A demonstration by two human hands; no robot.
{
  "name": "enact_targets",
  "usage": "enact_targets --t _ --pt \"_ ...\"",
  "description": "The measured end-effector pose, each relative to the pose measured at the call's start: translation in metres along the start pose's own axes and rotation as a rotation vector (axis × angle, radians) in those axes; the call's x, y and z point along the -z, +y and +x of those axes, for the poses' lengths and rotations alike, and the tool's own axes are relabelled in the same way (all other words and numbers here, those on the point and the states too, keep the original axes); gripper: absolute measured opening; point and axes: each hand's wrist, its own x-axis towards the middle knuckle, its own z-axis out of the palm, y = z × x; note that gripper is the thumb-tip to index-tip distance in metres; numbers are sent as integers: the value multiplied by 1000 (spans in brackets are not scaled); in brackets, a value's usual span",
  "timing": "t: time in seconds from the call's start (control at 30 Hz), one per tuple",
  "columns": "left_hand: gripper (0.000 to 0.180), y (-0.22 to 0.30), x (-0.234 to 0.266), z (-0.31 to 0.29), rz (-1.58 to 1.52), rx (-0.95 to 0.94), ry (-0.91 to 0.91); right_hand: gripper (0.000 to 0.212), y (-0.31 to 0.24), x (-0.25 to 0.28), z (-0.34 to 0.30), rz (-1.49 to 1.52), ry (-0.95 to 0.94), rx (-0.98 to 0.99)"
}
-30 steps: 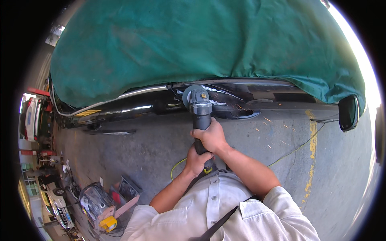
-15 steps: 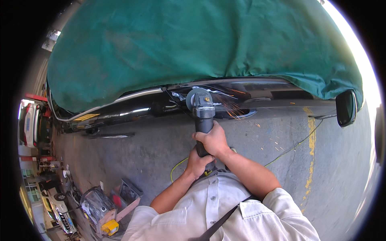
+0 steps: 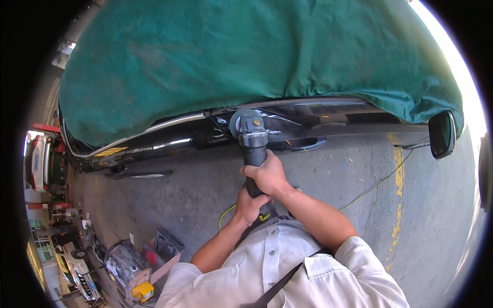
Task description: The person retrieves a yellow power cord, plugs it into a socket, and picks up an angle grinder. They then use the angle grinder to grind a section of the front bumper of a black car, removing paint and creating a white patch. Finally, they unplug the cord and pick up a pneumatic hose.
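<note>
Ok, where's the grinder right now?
In the head view, the grinder is at the centre, held by the right hand and, nearer the body, the left hand; its disc is at the black car's side, below the green cover.

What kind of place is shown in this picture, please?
Most likely a car repair workshop. A black car stands partly under a green cover, a power grinder is held against its side with orange sparks nearby, and a white vehicle stands at the left.
</note>
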Motion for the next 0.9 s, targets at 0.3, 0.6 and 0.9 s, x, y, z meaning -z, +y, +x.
enact_targets --t 0.3,0.6,0.9 --pt "33 0 -11 -6 52 49 -24 59 8 11 -11 15 49 -46" --pt "34 -4 -14 -4 69 52 -78 58 14 19 -15 60 83 -39" --pt "36 -9 -18 -6 120 56 -55 57 21 22 -17 79 67 -42"
